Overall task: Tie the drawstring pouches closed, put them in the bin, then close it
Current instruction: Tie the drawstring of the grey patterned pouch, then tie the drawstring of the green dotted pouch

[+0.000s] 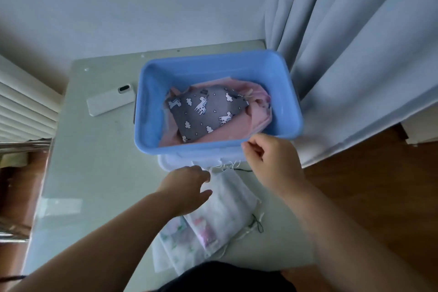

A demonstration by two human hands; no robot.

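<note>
The left hand point(187, 185) is lying relaxed, its fingers touching the top of a white pouch point(227, 206) and gripping nothing. The right hand point(267, 161) is hovering with curled fingers at the near rim of the bin point(151, 102); I cannot tell whether it is pinching anything. Beyond it, in the bin, a grey pouch point(203, 111) is lying on a pink pouch point(237, 130).

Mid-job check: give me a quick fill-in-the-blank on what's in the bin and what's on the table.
1. The grey unicorn pouch lies on a ____ pouch inside the bin.
2. The loose pouches on the table, outside the bin, are ____.
3. The phone lies to the ____ of the bin.

Missing words: pink; white; left.
</note>
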